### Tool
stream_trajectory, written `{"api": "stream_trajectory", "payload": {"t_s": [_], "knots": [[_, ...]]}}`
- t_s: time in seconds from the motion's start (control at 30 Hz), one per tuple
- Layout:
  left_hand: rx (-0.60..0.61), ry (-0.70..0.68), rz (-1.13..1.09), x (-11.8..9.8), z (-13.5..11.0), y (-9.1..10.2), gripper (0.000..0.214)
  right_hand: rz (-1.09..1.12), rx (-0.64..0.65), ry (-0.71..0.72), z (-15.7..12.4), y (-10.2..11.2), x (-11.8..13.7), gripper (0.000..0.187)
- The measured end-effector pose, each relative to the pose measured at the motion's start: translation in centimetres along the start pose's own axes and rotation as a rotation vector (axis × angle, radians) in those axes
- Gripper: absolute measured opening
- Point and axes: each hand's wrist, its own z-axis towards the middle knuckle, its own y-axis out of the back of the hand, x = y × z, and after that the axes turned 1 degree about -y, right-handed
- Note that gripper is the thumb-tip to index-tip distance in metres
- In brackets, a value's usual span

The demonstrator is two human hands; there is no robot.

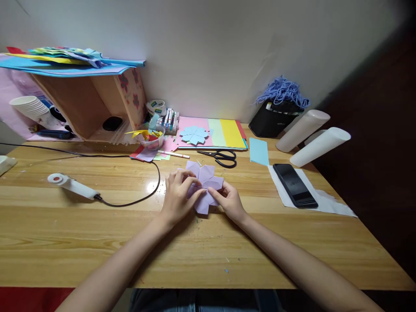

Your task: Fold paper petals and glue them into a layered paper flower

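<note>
Lilac paper flower (206, 175), one, with broad, creased petals: between the two hands, over the middle of a wooden table (156, 268); whether it touches the tabletop cannot be told.

Left hand (178, 190), bare: fingers curled over the petals on its side, thumb near the flower's centre, pinching the paper. Right hand (232, 201), bare: thumb on top of a petal, fingers behind its edge, the paper nipped between them.

Black-handled scissors (215, 154), one pair: just beyond the flower, blades pointing left. White pen (173, 154), one: left of the scissors, lying flat. Light blue paper flower (195, 135), one: on a stack of coloured sheets (232, 132) near the wall. Clear tub (157, 144), one: left of that stack, filled with paper scraps. Light blue card (259, 151), one: right of the scissors, apart from them.

Black phone (295, 185), one: at right, resting partly on white paper (334, 204). White cylinders (320, 147), two in clear view: behind the phone, tilted in this view. Black holder (269, 121), one: against the wall, topped with blue yarn (282, 92). White corded device (76, 187), one: left of the left hand, well apart, its black cable curving towards the tub.
</note>
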Motion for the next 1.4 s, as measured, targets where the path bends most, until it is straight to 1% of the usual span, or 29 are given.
{"api": "stream_trajectory", "payload": {"t_s": [0.1, 0.17, 0.27, 0.33, 0.43, 0.5, 0.63, 0.7, 0.8, 0.87, 0.93, 1.03, 1.1, 1.17, 1.23, 1.4], "knots": [[-0.037, -0.003, 0.031, 0.1, -0.3, -0.4, 0.008, 0.006, 0.028, 0.009, -0.1, 0.0, -0.1, 0.03], [-0.05, -0.035, 0.052, 0.2, -0.4, -0.4, 0.006, 0.01, 0.038, 0.019, -0.2, 0.0, -0.2, 0.028], [-0.038, -0.057, 0.055, 0.2, -0.4, -0.4, 0.006, 0.011, 0.035, 0.031, -0.2, 0.0, -0.4, 0.027], [-0.024, -0.027, 0.018, 0.1, -0.2, -0.2, 0.006, -0.003, 0.022, 0.036, -0.1, 0.0, -0.5, 0.027], [-0.027, 0.077, -0.095, 0.2, 0.2, 0.2, 0.006, -0.03, -0.015, 0.045, -0.1, 0.1, -0.5, 0.028], [-0.08, 0.158, -0.18, 0.7, 0.5, 0.5, 0.006, -0.029, -0.039, 0.051, 0.1, 0.1, -0.4, 0.029], [-0.28, 0.307, -0.323, 2.3, 1.2, 1.1, 0.007, 0.009, -0.095, 0.067, 0.5, 0.4, -0.3, 0.028], [-0.356, 0.366, -0.393, 3.1, 1.4, 1.3, 0.01, 0.039, -0.121, 0.069, 0.8, 0.7, -0.4, 0.028], [-0.415, 0.441, -0.49, 3.8, 1.6, 1.5, 0.016, 0.091, -0.162, 0.063, 1.4, 1.3, -0.7, 0.029], [-0.439, 0.483, -0.548, 3.9, 1.8, 1.6, 0.021, 0.119, -0.187, 0.062, 1.7, 1.7, -0.9, 0.029], [-0.433, 0.511, -0.586, 3.8, 1.8, 1.7, 0.029, 0.133, -0.198, 0.063, 1.8, 1.9, -1.0, 0.03], [-0.369, 0.511, -0.563, 3.4, 1.8, 1.7, 0.034, 0.133, -0.198, 0.068, 1.9, 2.0, -1.0, 0.03], [-0.329, 0.49, -0.519, 3.3, 1.7, 1.7, 0.031, 0.128, -0.198, 0.074, 1.8, 2.0, -0.9, 0.029], [-0.302, 0.472, -0.478, 3.4, 1.6, 1.6, 0.024, 0.13, -0.193, 0.077, 1.8, 1.9, -0.8, 0.028], [-0.281, 0.485, -0.471, 3.7, 1.5, 1.4, 0.019, 0.134, -0.191, 0.078, 1.8, 1.9, -0.8, 0.028], [-0.23, 0.609, -0.642, 4.7, 1.3, 0.7, 0.019, 0.134, -0.19, 0.081, 1.8, 2.0, -0.7, 0.027]]}}
